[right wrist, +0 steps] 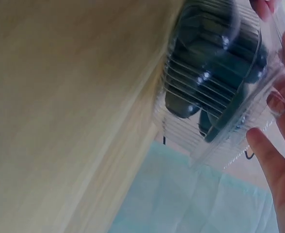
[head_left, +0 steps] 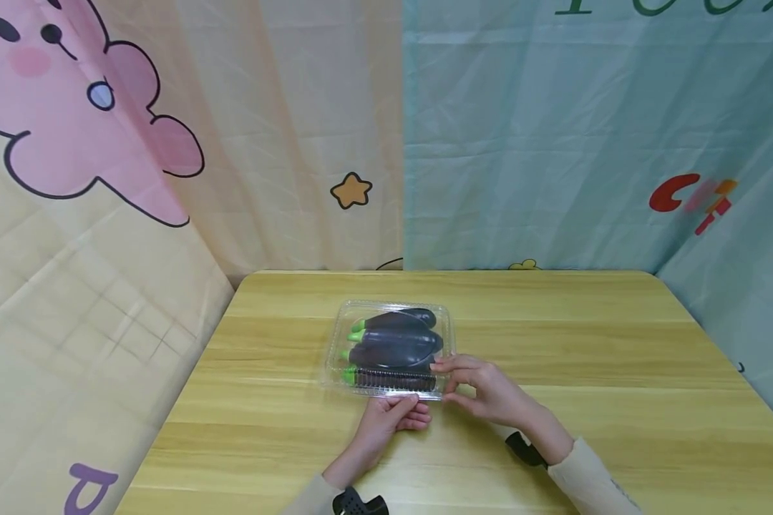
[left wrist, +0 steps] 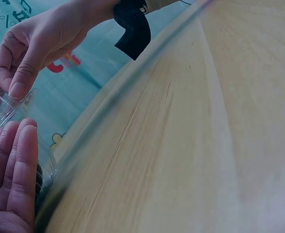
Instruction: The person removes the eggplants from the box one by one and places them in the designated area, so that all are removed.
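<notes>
Pinching the near right corner of a clear, rectangular, ribbed plastic box (head_left: 450, 330) with the bare right hand (head_left: 486, 390), at the middle of a pale yellow wood-grain table (head_left: 573, 343). Touching the front edge of the box with the bare left hand (head_left: 386, 422), upturned and straight-fingered; impossible to tell whether also pinching. Filled with at least four glossy, dark purple eggplants (head_left: 396, 337), laid side by side with bright green stem ends (head_left: 356, 336) to the left. Backed by hanging beige and pale blue cloth (head_left: 528, 157), printed with an orange star (head_left: 351, 191).
</notes>
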`<state>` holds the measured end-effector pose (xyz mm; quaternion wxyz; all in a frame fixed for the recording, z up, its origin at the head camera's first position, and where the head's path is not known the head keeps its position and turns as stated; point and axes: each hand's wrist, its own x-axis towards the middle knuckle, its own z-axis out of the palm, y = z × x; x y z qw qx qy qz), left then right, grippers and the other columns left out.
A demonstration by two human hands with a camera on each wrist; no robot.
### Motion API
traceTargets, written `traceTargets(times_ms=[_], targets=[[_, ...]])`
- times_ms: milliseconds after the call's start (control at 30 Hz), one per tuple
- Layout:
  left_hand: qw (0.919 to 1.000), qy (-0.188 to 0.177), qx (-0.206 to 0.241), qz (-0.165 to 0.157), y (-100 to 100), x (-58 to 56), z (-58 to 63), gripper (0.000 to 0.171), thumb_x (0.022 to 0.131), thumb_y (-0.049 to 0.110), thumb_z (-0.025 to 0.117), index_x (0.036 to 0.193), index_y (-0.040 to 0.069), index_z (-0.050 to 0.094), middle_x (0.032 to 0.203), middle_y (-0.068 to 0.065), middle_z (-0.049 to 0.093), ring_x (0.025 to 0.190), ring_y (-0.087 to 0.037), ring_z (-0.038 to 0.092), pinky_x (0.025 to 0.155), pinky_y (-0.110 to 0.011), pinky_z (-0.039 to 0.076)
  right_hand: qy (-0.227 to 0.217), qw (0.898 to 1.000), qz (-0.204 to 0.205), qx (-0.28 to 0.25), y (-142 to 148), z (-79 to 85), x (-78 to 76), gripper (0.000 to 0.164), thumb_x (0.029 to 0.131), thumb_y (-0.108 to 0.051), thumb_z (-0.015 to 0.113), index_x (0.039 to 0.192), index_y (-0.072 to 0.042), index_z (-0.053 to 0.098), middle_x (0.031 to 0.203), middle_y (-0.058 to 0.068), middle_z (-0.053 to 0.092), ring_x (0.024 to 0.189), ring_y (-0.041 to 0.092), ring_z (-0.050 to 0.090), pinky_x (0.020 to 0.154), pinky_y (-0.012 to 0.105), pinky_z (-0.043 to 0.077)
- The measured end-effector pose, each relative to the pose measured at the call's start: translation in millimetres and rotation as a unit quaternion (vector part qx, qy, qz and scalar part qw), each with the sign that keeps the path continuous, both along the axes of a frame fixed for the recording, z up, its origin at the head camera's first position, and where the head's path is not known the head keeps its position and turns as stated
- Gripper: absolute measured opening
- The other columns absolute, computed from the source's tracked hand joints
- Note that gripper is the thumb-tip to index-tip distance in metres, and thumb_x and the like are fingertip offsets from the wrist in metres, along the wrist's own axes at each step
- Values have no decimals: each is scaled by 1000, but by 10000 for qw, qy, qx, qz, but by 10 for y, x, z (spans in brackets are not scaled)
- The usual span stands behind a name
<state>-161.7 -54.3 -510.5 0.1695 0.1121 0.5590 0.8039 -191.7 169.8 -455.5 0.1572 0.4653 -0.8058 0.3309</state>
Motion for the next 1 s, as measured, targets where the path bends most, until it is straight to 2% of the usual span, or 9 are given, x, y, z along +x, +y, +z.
traceTargets(times_ms=[133,233,333,533,867,1000], targets=[[10000,32,-11,78,-7,6,13,44,95,14,56,105,-28,50,92,-27,66,76,-17,68,73,-35,56,443,9990,-79,-61,-59,-19,19,21,73,-3,78,77,-14,59,117,8,63,109,26,59,94,38,46],[9999,48,-12,142,-16,9,24,43,95,14,57,105,-28,51,88,-20,68,75,-17,68,73,-34,56,741,9971,-189,39,-94,-27,31,23,73,-2,77,77,-13,57,120,9,62,110,26,58,94,37,45],[9999,61,-8,160,-19,4,27,44,95,14,57,104,-28,51,88,-20,68,75,-17,68,72,-34,56,943,9948,-321,214,-110,-31,44,22,75,-2,75,77,-12,56,122,9,61,112,25,57,94,37,45],[9999,32,25,137,-20,2,25,45,94,16,59,104,-28,51,88,-18,68,75,-17,68,73,-34,56,1044,9927,-454,403,-117,-40,63,19,76,-3,74,79,-11,57,123,9,60,113,26,56,94,39,46],[9999,55,39,121,-23,-5,23,43,94,12,58,105,-29,50,87,-18,68,75,-16,68,72,-33,56,1053,9928,-427,372,-116,-63,49,19,78,-2,72,81,-11,55,123,9,60,114,25,56,94,40,45],[9999,38,-54,149,-18,-5,33,43,95,12,57,105,-28,50,89,-21,67,75,-16,68,72,-33,56,1121,9923,-401,341,-107,-77,43,10,87,-8,65,83,-10,56,124,10,60,113,26,56,95,40,45]])
